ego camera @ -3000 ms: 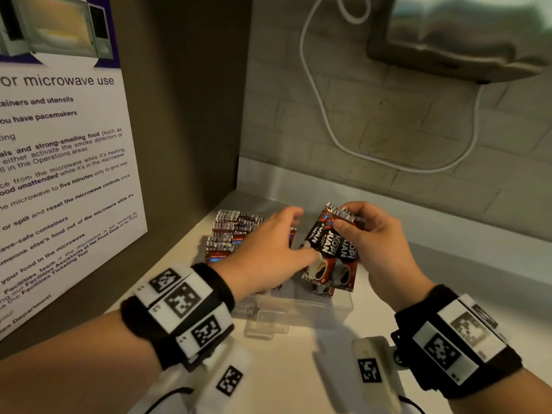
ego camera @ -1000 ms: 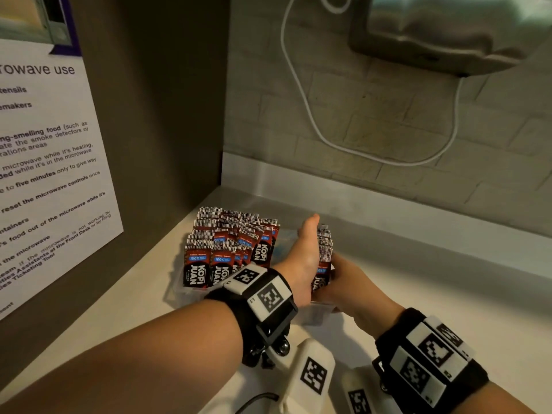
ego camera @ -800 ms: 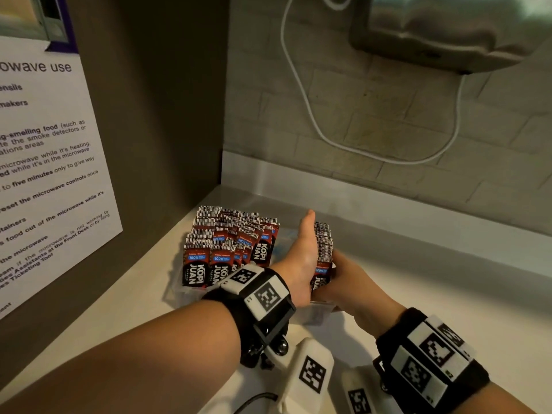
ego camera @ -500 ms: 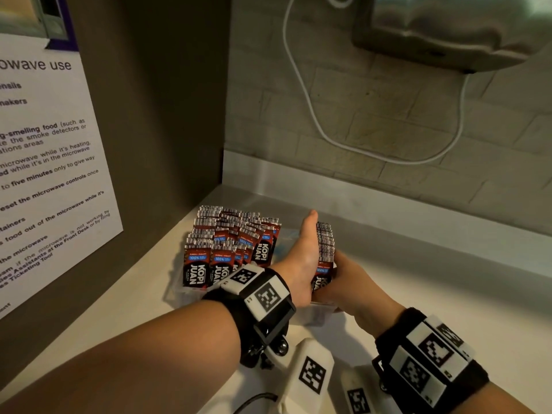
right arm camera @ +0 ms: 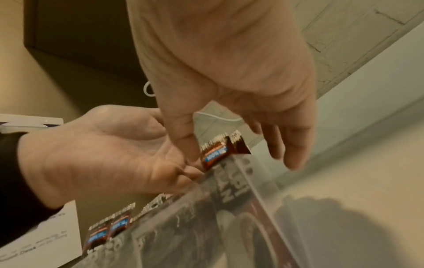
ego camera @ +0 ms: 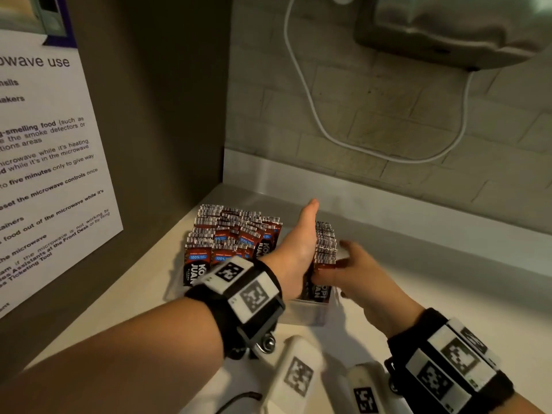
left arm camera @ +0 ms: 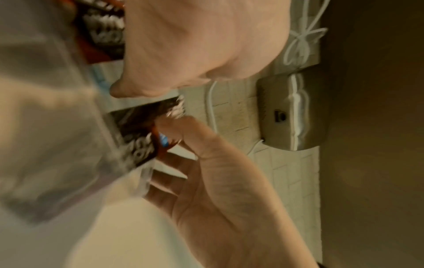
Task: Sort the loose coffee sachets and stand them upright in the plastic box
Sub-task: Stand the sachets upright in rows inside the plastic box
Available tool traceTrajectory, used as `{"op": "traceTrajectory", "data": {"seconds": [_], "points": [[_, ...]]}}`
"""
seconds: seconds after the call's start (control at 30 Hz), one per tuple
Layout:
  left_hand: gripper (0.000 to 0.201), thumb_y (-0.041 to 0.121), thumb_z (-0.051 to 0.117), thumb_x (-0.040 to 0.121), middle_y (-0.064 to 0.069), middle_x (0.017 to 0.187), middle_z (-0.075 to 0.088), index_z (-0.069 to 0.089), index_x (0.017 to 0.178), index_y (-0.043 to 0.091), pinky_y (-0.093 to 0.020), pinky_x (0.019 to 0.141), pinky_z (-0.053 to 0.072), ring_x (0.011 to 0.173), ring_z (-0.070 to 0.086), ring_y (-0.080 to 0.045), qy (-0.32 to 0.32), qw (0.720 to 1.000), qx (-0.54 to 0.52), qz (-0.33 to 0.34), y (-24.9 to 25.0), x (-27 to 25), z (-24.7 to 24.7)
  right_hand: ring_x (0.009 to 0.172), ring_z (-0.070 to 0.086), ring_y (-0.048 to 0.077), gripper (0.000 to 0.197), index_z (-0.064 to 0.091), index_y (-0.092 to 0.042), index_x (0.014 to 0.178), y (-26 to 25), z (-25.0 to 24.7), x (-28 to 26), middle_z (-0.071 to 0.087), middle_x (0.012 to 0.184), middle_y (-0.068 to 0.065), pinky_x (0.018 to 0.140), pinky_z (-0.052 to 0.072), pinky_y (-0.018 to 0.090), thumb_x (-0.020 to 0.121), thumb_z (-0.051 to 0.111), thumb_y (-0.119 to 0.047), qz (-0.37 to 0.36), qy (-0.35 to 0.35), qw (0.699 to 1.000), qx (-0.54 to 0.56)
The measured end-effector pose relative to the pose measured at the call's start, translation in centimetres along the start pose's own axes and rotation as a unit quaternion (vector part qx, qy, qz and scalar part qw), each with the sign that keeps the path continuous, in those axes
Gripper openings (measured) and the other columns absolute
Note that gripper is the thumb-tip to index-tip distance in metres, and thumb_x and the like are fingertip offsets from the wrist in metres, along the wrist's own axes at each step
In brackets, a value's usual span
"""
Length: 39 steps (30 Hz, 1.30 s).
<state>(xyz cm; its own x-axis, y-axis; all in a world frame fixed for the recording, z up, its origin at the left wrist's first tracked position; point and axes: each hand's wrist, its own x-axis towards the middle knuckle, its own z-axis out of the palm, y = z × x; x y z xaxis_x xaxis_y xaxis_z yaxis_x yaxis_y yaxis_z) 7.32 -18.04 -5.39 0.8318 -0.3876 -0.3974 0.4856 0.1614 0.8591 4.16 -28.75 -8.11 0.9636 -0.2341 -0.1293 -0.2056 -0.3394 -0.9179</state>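
Here two loosened hands, left (ego camera: 298, 249) and right (ego camera: 355, 273), flank one sachet row (ego camera: 324, 246) in one plastic box (ego camera: 307, 312), fingers released.

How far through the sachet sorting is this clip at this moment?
Nearly finished, it seems. Red-and-black coffee sachets stand upright in rows in the clear plastic box. The left hand, flat and edge-on, presses the rightmost stack; the right hand is open beside it. No loose sachets show on the white counter.
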Motion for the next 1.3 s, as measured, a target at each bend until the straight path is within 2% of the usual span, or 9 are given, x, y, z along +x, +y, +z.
{"op": "traceTrajectory", "data": {"seconds": [0.07,0.17,0.37,0.5,0.7,0.77,0.9,1.03,1.3], "points": [[0.045,0.048,0.045,0.096,-0.001,0.137,0.054,0.05,0.133,0.022,-0.024,0.098,0.035,0.127,0.048,-0.014,0.042,0.993,0.068,0.082,1.6,-1.6,-0.8,0.09,0.06,0.021,0.067,0.048,-0.013,0.127,-0.4,-0.1,0.2,0.06,0.103,0.007,0.072,0.049,0.033,0.067,0.079,-0.014,-0.056,0.119,0.991,-0.001],[0.019,0.015,0.056,0.093,0.001,0.108,0.059,0.06,0.111,0.02,-0.011,0.074,0.038,0.103,0.052,-0.013,0.093,0.949,0.187,0.237,3.9,-3.1,-3.4,0.068,0.056,0.014,0.018,0.062,-0.016,0.092,-2.3,0.3,-0.6,0.062,0.077,-0.001,0.07,0.047,0.035,0.075,0.067,-0.008,-0.19,0.207,0.96,0.009],[0.024,0.019,0.062,0.08,0.009,0.115,0.061,0.065,0.095,0.037,-0.033,0.094,0.045,0.11,0.055,-0.016,0.212,0.837,0.424,0.274,5.0,-4.6,-9.9,0.06,0.053,0.012,0.013,0.072,-0.012,0.077,-4.0,4.4,-1.3,0.065,0.067,0.0,0.06,0.042,0.026,0.083,0.06,-0.014,-0.195,-0.074,0.957,-0.201],[0.032,0.033,0.066,0.076,0.006,0.151,0.034,0.056,0.096,0.056,-0.052,0.117,0.013,0.145,0.014,-0.028,0.202,0.812,0.513,0.191,3.5,-5.4,-12.3,0.084,0.059,0.022,0.025,0.064,-0.008,0.087,-4.3,7.1,-1.2,0.066,0.092,0.01,0.073,0.045,0.031,0.094,0.052,-0.029,-0.125,-0.219,0.912,-0.323],[0.067,0.016,0.069,0.079,0.015,0.161,-0.006,0.041,0.103,0.072,-0.061,0.115,-0.005,0.147,-0.018,-0.027,0.147,0.768,0.601,0.161,1.2,-5.7,-13.5,0.08,0.049,0.01,0.025,0.063,-0.019,0.107,-5.2,8.1,-2.3,0.057,0.093,-0.001,0.068,0.037,0.014,0.1,0.043,-0.033,-0.122,-0.286,0.891,-0.332],[0.069,0.011,0.067,0.08,0.015,0.161,-0.006,0.04,0.099,0.072,-0.061,0.116,-0.002,0.147,-0.018,-0.027,0.151,0.765,0.604,0.164,1.0,-5.5,-13.8,0.075,0.047,0.007,0.021,0.066,-0.019,0.106,-4.9,8.0,-2.3,0.054,0.087,-0.006,0.059,0.036,0.005,0.096,0.052,-0.031,-0.132,-0.284,0.89,-0.33],[0.066,0.007,0.063,0.083,0.013,0.162,-0.001,0.042,0.099,0.068,-0.059,0.117,0.003,0.148,-0.014,-0.027,0.159,0.772,0.588,0.183,0.5,-5.2,-14.5,0.066,0.056,0.006,0.011,0.071,-0.019,0.079,-3.7,7.7,-1.6,0.063,0.073,-0.007,0.062,0.041,0.019,0.083,0.066,-0.028,-0.155,-0.243,0.892,-0.349],[0.065,0.007,0.064,0.084,0.012,0.162,0.004,0.045,0.099,0.067,-0.057,0.118,0.005,0.148,-0.009,-0.028,0.163,0.777,0.573,0.203,0.4,-5.0,-15.3,0.047,0.05,-0.004,0.003,0.071,-0.009,0.074,-3.4,6.9,-1.3,0.059,0.059,-0.01,0.055,0.044,0.017,0.077,0.071,-0.007,-0.142,-0.207,0.943,-0.218],[0.047,0.013,0.056,0.091,0.007,0.159,0.021,0.056,0.094,0.06,-0.04,0.121,0.005,0.149,0.006,-0.022,0.169,0.812,0.505,0.241,0.7,-4.5,-15.8,0.064,0.059,0.022,0.029,0.067,-0.014,0.073,-2.8,6.9,-0.5,0.067,0.069,0.011,0.064,0.049,0.035,0.074,0.065,0.014,-0.099,-0.127,0.985,-0.062]]}}
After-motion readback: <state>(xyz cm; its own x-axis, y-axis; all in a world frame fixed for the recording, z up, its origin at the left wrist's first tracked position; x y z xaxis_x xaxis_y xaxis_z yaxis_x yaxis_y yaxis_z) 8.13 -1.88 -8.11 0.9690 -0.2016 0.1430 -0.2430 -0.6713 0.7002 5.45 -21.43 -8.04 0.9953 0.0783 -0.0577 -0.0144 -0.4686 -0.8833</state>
